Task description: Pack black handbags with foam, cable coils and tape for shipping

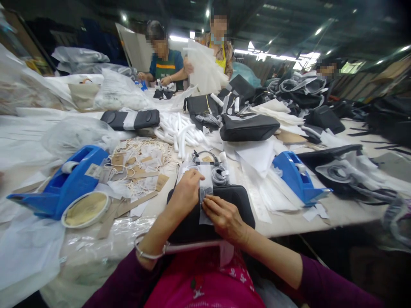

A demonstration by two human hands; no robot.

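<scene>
A black padded case [237, 201] lies at the table's near edge, partly over my lap. A clear plastic strip or small bag [205, 188] runs down its middle. My left hand [187, 188] is curled, pinching the strip's upper left edge. My right hand [224, 216] presses fingertips on the strip lower down, fingers bent together. A bundle of grey cable and straps [218, 171] rests just beyond the case.
A blue tape dispenser [64, 182] and a tape roll [85, 208] sit at left, another blue dispenser [297, 175] at right. Paper tags with strings [141, 164], white tubes [180, 128], black bags [248, 126] and plastic bags cover the table. Other people [165, 60] work at the far end.
</scene>
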